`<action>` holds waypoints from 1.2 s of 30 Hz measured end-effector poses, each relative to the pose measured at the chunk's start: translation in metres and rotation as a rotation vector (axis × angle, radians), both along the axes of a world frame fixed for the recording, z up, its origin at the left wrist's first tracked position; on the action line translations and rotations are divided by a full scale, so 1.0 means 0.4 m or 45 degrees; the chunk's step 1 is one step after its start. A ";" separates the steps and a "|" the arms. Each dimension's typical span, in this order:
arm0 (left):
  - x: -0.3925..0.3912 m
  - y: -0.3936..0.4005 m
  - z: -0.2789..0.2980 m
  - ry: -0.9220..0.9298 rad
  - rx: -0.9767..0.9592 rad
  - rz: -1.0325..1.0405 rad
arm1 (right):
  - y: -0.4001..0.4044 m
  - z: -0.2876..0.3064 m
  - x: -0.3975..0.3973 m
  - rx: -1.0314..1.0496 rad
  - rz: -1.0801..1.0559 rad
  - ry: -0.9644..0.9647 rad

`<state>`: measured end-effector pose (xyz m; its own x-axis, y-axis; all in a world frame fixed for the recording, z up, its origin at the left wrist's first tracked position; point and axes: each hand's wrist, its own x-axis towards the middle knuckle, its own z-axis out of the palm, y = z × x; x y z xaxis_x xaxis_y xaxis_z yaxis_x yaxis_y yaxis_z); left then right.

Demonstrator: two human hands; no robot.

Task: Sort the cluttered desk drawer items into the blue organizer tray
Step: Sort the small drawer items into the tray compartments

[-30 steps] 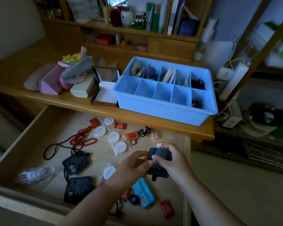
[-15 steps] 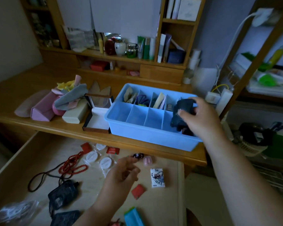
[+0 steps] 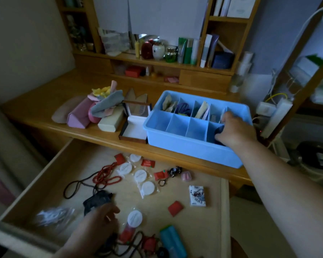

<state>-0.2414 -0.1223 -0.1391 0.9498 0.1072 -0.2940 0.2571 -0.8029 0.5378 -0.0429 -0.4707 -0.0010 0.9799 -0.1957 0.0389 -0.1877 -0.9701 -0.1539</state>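
The blue organizer tray (image 3: pixel 185 146) stands on the desk top, several of its back compartments filled. My right hand (image 3: pixel 235 131) reaches into its front right compartment and grips a dark blue pouch (image 3: pixel 219 130), mostly hidden under the fingers. Below, the open drawer (image 3: pixel 199 226) holds a black adapter (image 3: pixel 95 199), red beads (image 3: pixel 106 174), white round pads (image 3: pixel 140 175), red packets (image 3: pixel 175 208), a keychain (image 3: pixel 172 172), a small card box (image 3: pixel 197 196) and a teal case (image 3: pixel 172 241). My left hand (image 3: pixel 97 220) hovers just below the adapter, fingers loosely curled, holding nothing.
Left of the tray on the desk sit an open white-lined box (image 3: pixel 136 125) and a pile of glasses cases and cloths (image 3: pixel 93 114). Bottles and books fill the shelf (image 3: pixel 157 62) behind. A power strip (image 3: pixel 276 116) and cables stand to the tray's right.
My right hand carried the dark blue pouch up from the drawer and lowered it into the tray's front right compartment. My left hand let go and moved left toward the black adapter.
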 end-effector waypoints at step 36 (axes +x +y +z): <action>0.148 -0.254 0.159 -0.137 -1.066 -0.095 | 0.177 -0.170 -0.389 1.645 0.177 0.238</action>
<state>-0.1821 -0.2237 -0.0754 0.9730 -0.1699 -0.1563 0.1329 -0.1414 0.9810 -0.1986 -0.3999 -0.0689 0.9649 0.1133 -0.2367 -0.2180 -0.1564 -0.9633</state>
